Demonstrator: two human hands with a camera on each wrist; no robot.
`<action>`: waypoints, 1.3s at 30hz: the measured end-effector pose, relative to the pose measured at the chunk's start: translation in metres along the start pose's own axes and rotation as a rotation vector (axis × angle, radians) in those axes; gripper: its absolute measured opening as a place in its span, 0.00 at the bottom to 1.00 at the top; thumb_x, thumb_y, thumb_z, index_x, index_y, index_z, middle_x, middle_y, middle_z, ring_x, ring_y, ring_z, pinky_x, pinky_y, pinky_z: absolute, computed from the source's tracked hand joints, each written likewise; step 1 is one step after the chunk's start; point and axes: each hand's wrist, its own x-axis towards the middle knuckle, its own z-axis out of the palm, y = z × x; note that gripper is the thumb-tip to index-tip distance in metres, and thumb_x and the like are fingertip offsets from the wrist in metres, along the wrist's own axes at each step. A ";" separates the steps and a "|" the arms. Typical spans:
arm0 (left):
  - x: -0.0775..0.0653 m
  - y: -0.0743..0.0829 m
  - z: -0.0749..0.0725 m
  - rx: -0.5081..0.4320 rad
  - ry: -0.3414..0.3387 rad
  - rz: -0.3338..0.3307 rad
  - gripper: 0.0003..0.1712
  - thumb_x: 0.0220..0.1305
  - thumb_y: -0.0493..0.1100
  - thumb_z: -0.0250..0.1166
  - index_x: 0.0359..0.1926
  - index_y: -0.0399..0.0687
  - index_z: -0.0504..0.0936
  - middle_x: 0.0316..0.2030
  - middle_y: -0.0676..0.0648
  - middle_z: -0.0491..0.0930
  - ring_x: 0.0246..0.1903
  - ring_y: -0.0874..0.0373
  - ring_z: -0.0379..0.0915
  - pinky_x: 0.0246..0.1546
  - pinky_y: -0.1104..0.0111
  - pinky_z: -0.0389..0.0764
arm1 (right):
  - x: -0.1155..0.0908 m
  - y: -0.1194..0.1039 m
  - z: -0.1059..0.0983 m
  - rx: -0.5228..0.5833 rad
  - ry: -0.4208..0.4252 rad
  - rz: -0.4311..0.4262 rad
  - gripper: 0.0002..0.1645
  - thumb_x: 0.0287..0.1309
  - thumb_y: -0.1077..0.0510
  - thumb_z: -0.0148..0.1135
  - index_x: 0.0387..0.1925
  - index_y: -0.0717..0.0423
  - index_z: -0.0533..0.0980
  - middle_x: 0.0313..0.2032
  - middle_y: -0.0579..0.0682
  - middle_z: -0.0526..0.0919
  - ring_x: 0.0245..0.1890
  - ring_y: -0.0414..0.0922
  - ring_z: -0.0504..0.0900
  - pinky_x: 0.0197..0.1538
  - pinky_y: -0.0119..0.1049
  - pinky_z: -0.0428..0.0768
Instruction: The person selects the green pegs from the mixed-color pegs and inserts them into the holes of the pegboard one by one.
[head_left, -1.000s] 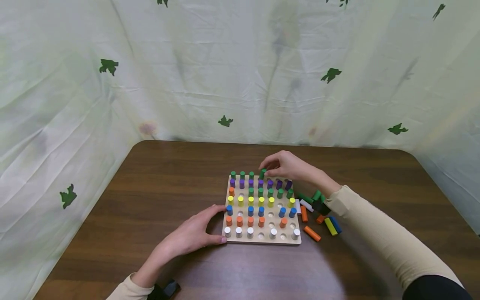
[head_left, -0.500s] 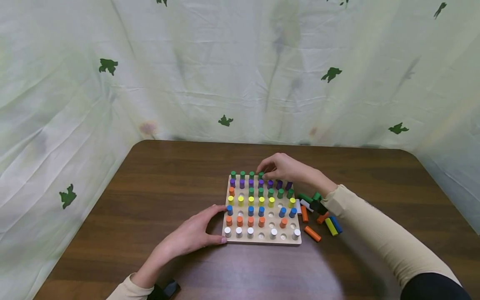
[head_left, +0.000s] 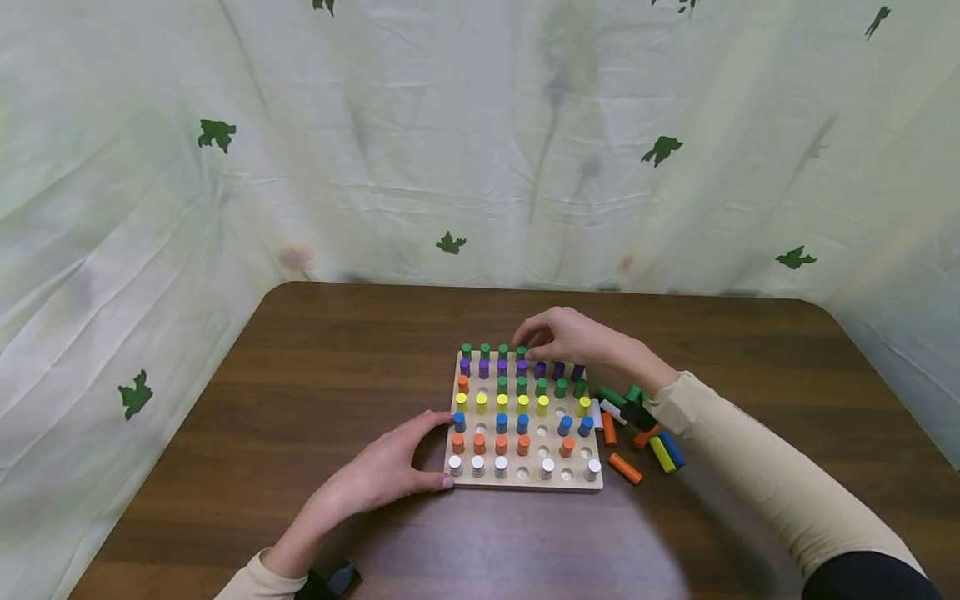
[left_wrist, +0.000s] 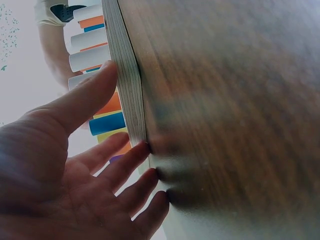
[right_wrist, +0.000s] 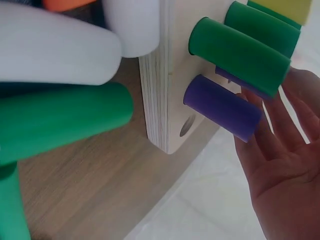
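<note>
A wooden pegboard [head_left: 532,477] bears rows of coloured pegs: green at the back, then purple, green with an orange one, yellow, blue, orange and white in front. My left hand [head_left: 378,468] rests against the board's left side, thumb at the near corner; the left wrist view shows its fingers [left_wrist: 131,159] spread and fairly straight along the edge. My right hand [head_left: 573,337] pinches a green peg [head_left: 521,352] standing in the back row. In the right wrist view its fingertips are hidden behind a purple peg [right_wrist: 222,107] and green pegs [right_wrist: 240,55].
Loose pegs lie right of the board under the right forearm: an orange peg [head_left: 625,468], a yellow peg [head_left: 662,454], a blue peg [head_left: 672,450], white and green ones. The brown table [head_left: 337,350] reaches back to a pale patterned curtain [head_left: 375,167].
My right hand has lowered the green peg and shifted slightly left and down; the peg now stands level with its row neighbours. The left hand has not moved.
</note>
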 end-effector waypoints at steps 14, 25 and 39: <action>0.000 0.001 0.000 0.004 0.004 0.001 0.45 0.45 0.60 0.73 0.65 0.58 0.65 0.65 0.47 0.62 0.64 0.49 0.58 0.59 0.48 0.61 | -0.028 0.003 -0.010 -0.002 0.070 0.036 0.13 0.58 0.58 0.63 0.46 0.49 0.79 0.42 0.44 0.82 0.38 0.40 0.80 0.39 0.35 0.79; -0.001 0.002 0.000 0.004 0.009 0.007 0.45 0.45 0.60 0.73 0.64 0.58 0.65 0.65 0.46 0.62 0.64 0.49 0.58 0.59 0.48 0.61 | -0.068 0.009 -0.017 -0.005 0.128 0.064 0.15 0.58 0.58 0.63 0.48 0.51 0.78 0.43 0.45 0.81 0.40 0.41 0.80 0.43 0.37 0.79; -0.002 0.002 0.000 0.003 0.011 0.019 0.45 0.45 0.58 0.73 0.64 0.57 0.65 0.64 0.48 0.64 0.63 0.51 0.59 0.60 0.50 0.61 | -0.109 0.028 -0.013 0.004 0.162 0.158 0.18 0.54 0.52 0.67 0.47 0.49 0.79 0.40 0.44 0.82 0.38 0.42 0.79 0.40 0.36 0.79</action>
